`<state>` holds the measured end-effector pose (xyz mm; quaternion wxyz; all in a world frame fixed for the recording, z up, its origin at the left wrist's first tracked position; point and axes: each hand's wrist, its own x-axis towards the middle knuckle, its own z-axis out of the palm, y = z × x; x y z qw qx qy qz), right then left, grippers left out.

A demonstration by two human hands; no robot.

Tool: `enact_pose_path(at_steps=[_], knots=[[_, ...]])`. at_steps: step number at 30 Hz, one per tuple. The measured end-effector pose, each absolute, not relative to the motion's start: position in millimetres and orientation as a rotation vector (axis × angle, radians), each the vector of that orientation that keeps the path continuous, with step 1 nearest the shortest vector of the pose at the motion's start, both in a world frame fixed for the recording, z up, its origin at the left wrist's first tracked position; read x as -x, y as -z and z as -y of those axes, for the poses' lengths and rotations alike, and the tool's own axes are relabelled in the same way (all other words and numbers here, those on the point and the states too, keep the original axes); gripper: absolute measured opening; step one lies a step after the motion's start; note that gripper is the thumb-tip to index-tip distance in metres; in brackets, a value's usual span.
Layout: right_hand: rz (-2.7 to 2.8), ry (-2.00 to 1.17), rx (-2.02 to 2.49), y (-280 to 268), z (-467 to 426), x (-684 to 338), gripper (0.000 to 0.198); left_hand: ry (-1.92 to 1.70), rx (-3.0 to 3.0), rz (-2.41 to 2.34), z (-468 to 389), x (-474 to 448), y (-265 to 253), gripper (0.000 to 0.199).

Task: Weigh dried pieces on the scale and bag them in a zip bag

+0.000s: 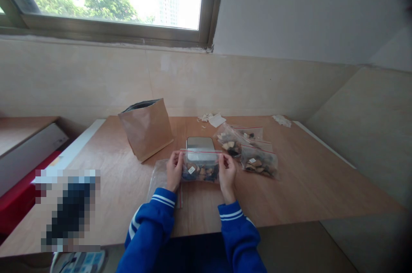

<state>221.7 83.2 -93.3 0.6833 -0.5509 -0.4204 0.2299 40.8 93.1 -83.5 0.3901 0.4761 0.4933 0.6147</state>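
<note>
- Your left hand [174,171] & right hand [227,173] each pinch one end of the zip bag [200,165], fingers closed on its top corners.
- Bag's held upright btwn both hands, just in front of the metal scale [200,144].
- Its long axis runs left-right, seal strip on top; neither hand is nearer.
- Two filled bags [254,153] lie to the right, the paper bag [146,128] to the left.

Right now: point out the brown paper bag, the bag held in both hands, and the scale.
brown paper bag [147,129], head view, front face.
held bag [200,171], head view, its filled lower part.
scale [200,144], head view, metal top plate.
</note>
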Motion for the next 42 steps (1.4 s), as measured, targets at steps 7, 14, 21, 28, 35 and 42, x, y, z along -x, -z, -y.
enact_pose_path(at_steps=[7,14,21,28,35,42], knots=[[0.909,-0.554,1.212,90.8,-83.8,-221.2,0.045,-1.539,-1.192,-1.173,-92.5,-40.8,86.6,0.034],[0.968,-0.697,1.182,84.6,-79.2,-216.7,0.04,-1.582,-1.173,-1.203,-89.6,-41.0,82.5,0.031],[0.982,-0.662,1.189,81.8,-78.7,-217.1,0.04,-1.58,-1.193,-1.201,-89.1,-41.1,83.7,0.028],[0.974,-0.665,1.166,88.0,-80.7,-219.6,0.036,-1.572,-1.284,-1.268,-90.2,-39.6,87.4,0.03],[0.979,-0.605,1.175,89.5,-81.9,-220.0,0.036,-1.548,-1.344,-1.304,-92.3,-37.9,93.2,0.029],[0.977,-0.631,1.174,88.9,-81.3,-220.5,0.035,-1.525,-1.287,-1.222,-91.0,-39.3,87.7,0.032]])
